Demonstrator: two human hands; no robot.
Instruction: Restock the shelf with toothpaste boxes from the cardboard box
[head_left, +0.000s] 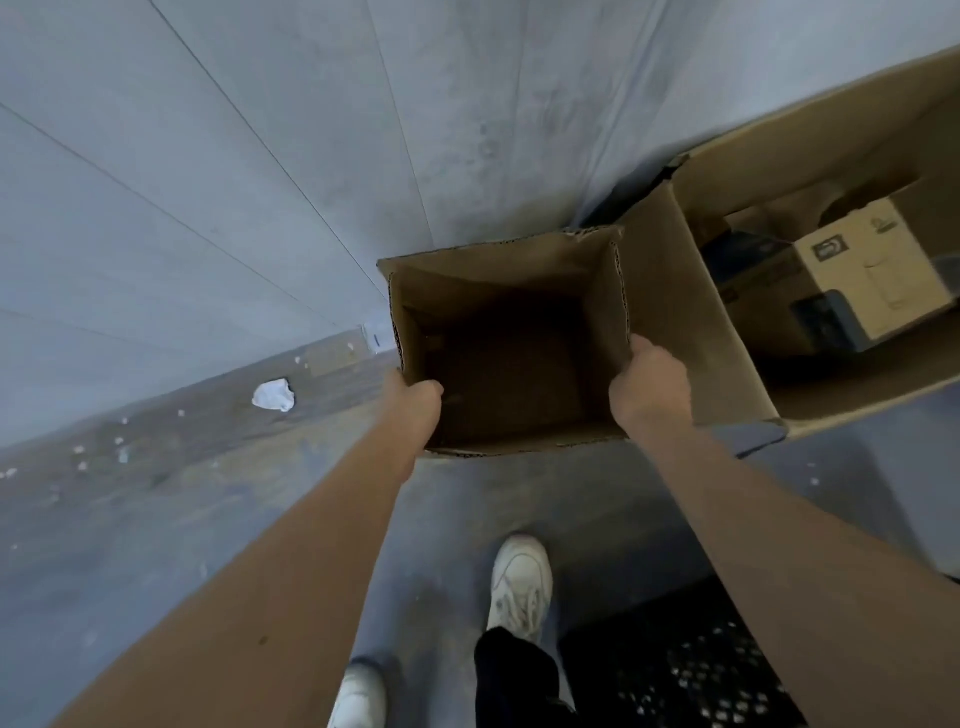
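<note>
This looks like a stockroom or back area of a shop rather than a home. A bare grey panelled wall (260, 156) meets a worn, dusty floor (156, 493) littered with scraps and a crumpled white bag (274, 395). Open cardboard boxes (701, 312) stand along the wall, one holding smaller printed cartons (872, 270), and a black plastic crate (691, 675) sits nearby.

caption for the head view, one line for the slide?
Both hands, left hand and right hand, grip an empty-looking cardboard box above the floor.
</note>
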